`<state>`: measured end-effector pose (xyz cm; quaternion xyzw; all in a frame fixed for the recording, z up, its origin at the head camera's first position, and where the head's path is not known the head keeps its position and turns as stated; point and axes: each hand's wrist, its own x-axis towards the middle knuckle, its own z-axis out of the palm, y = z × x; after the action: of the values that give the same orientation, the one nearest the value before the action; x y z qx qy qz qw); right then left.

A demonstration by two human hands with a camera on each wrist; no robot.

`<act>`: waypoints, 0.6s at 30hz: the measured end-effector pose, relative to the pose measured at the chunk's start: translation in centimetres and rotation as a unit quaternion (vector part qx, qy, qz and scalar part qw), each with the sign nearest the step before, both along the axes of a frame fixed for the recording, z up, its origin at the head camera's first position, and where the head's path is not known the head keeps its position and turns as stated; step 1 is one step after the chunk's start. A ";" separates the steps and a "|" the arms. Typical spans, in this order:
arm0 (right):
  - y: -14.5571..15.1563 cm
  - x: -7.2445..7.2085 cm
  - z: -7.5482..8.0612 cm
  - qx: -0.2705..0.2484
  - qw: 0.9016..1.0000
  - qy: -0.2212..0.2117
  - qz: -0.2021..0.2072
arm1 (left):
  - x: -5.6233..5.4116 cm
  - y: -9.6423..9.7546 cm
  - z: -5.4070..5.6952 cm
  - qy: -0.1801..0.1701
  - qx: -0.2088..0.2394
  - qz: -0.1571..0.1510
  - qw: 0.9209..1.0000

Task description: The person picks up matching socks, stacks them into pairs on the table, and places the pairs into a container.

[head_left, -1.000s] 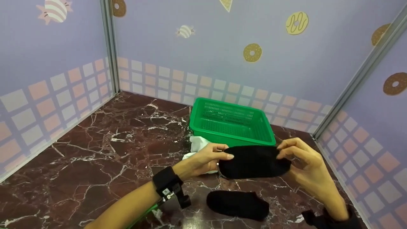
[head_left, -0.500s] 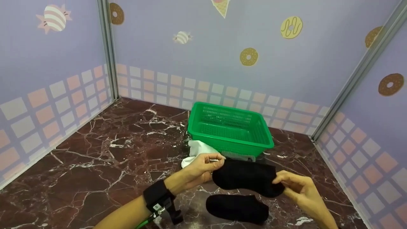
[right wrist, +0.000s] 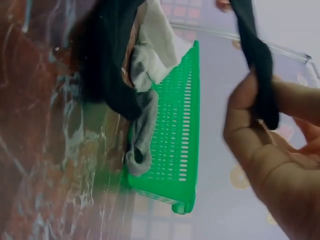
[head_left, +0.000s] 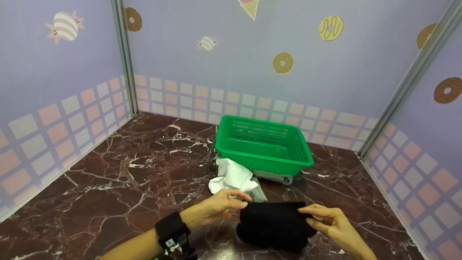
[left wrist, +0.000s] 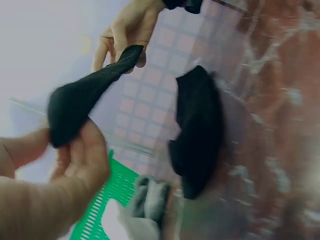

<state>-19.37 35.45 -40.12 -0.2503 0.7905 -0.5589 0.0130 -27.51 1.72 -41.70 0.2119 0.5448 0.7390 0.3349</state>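
A black ankle sock [left wrist: 82,95] is stretched level between both hands. My left hand [head_left: 220,207] pinches one end of it between thumb and fingers, and my right hand [head_left: 326,218] pinches the other. Below it, a second black sock [left wrist: 200,130] lies on the marbled table; in the head view the held sock overlaps its far side. Both wrist views show a gap between the held sock and the one lying down.
Behind the socks stands a green plastic basket [head_left: 265,160] with slotted walls. Against its front lie a white sock [head_left: 232,177] and grey socks [right wrist: 145,135]. Patterned wall panels [head_left: 202,72] enclose the dark red marbled table [head_left: 144,180].
Both hands have lowered the held black sock toward me, from in front of the basket down to the sock on the table. The white and grey socks behind are now more exposed.
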 end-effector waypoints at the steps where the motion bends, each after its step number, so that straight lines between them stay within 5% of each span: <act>1: 0.0 -0.1 -0.1 0.007 1.000 -0.014 0.015 | 0.1 -0.1 -0.2 -0.003 -0.016 0.007 1.000; 9: -0.3 -0.6 -1.5 0.056 0.990 -0.125 0.029 | 0.2 -0.4 -1.5 0.014 -0.096 0.035 0.995; 18: -0.5 -0.8 -2.5 0.110 0.989 -0.095 0.028 | -0.3 -0.1 -2.5 0.059 -0.135 0.052 0.988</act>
<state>-20.20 34.93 -42.66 -0.2149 0.8350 -0.4892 0.1315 -27.80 1.58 -44.20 0.1796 0.6686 0.6613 0.2889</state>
